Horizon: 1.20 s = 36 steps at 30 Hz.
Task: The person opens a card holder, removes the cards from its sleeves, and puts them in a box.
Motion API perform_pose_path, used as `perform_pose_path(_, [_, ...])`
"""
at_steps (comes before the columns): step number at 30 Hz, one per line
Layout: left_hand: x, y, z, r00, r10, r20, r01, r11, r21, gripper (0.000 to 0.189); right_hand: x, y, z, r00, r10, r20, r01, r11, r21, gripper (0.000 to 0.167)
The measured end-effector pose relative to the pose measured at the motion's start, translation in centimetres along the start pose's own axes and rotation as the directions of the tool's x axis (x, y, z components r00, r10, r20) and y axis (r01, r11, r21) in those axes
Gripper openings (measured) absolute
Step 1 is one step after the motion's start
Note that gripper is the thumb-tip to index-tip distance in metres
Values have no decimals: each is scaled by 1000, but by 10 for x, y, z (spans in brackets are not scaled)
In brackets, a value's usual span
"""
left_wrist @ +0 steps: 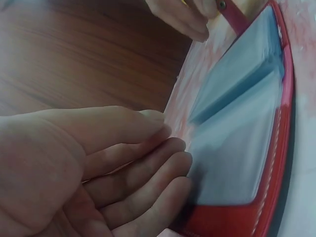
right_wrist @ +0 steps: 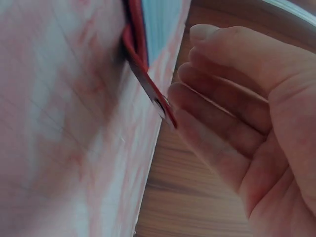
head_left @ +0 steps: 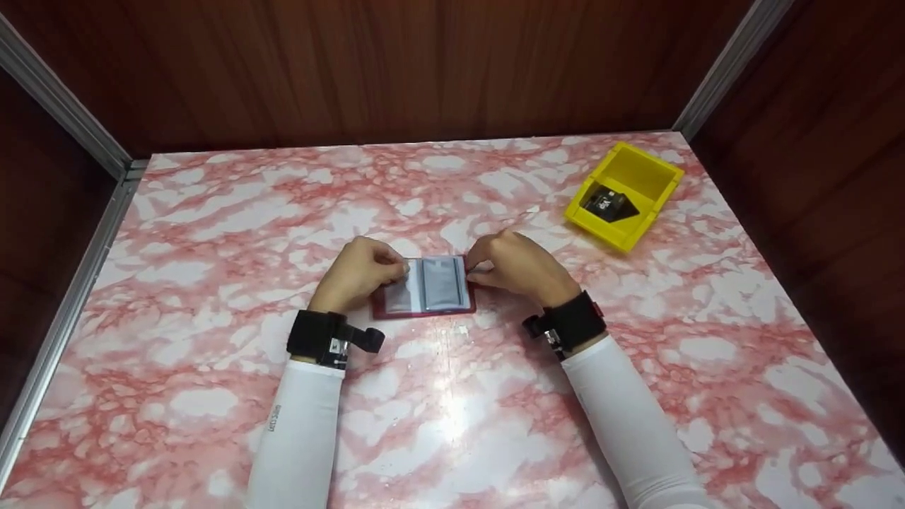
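A small red card holder (head_left: 424,315) lies spread open on the table, with clear plastic sleeves (head_left: 443,283) inside. Stitching runs along its red border (left_wrist: 271,173). At its upper left, my left hand (head_left: 360,272) has relaxed fingers, the thumb close against the index finger. Those fingertips (left_wrist: 180,158) are right at the edge of the sleeves, and nothing shows between them. On the other side, my right hand (head_left: 520,265) has loosely bent fingers and a thumb set apart. Its fingertips are close beside the red strap (right_wrist: 153,91) with its metal snap.
Toward the back right stands a yellow bin (head_left: 654,187) holding a black item with white lettering (head_left: 609,203). Dark wood-look panels (head_left: 396,71) rise at the back and both sides of the pink marbled table (head_left: 212,403).
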<state>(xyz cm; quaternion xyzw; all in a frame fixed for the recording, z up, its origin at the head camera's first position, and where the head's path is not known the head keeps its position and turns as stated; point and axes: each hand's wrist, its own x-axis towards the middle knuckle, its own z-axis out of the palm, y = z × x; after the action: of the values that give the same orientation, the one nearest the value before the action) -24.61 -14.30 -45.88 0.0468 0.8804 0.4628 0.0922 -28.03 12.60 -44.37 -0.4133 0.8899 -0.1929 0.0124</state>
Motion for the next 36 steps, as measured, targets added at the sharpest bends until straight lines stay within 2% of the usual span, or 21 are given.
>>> perform_pose_path(4, [0, 0, -1, 1000, 0, 3, -1, 998, 70, 11, 3, -2, 8, 998, -67, 6, 67, 998, -16, 13])
perform_pose_path(9, [1, -1, 1, 1000, 10, 15, -12, 995, 103, 11, 5, -2, 16, 995, -103, 14, 104, 994, -40, 13])
perform_pose_path(20, [4, -7, 2, 1000, -8, 19, 6, 996, 94, 11, 7, -7, 22, 994, -110, -14, 108, 990, -89, 13])
perform_pose_path(29, [5, -9, 2, 999, -13, 35, 10, 995, 95, 12, 10, -12, 27, 993, -116, -8, 116, 993, -20, 14])
perform_pose_path(36, [4, -10, 1, 999, -30, 42, 26, 995, 96, 14, 12, -20, 31, 988, -151, -43, 146, 984, -98, 10])
